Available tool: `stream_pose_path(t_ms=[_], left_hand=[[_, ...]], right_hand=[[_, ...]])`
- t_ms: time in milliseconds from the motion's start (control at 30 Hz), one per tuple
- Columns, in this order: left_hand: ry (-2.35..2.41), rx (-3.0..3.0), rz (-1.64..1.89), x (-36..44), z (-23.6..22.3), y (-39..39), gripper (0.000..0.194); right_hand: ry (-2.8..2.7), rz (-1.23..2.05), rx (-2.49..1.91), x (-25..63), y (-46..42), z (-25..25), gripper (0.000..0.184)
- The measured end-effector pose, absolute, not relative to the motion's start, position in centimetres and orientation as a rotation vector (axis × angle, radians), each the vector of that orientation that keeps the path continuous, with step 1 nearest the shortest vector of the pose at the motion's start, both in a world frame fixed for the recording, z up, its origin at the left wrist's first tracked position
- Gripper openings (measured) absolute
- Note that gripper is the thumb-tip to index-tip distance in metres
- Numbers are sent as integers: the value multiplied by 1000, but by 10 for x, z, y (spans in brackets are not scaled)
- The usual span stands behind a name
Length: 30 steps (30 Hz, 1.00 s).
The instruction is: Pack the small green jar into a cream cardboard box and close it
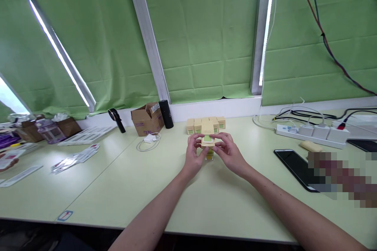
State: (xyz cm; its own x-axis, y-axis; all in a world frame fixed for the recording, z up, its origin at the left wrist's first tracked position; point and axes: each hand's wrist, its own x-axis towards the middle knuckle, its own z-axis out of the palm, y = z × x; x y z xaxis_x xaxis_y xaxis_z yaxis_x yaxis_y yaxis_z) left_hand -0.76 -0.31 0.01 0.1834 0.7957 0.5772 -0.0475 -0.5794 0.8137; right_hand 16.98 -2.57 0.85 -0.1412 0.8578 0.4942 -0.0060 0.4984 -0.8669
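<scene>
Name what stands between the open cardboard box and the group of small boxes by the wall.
In the head view, a black cylinder stands there, close beside the cardboard box and apart from the small boxes.

There it is, cream box with a green panel, fingertip-held between left hand and right hand, yellowish clear container showing beneath!

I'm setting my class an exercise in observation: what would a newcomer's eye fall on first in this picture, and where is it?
Probably the bright green coverings, which fill most of the upper half. Next, near the middle, the left hand and right hand hold a small pale box between them, with similar boxes grouped just behind on the table.
</scene>
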Motion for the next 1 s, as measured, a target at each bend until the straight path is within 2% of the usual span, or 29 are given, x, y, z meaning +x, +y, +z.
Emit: stream_pose_path(t_ms=[467,1000], left_hand=[[715,1761,1603,-4,0,-2,39],[711,1774,1645,-3,-1,-2,35]], right_hand=[[-1549,879,-749,169,-23,6,34],[-1548,874,-761,169,-23,7,32]])
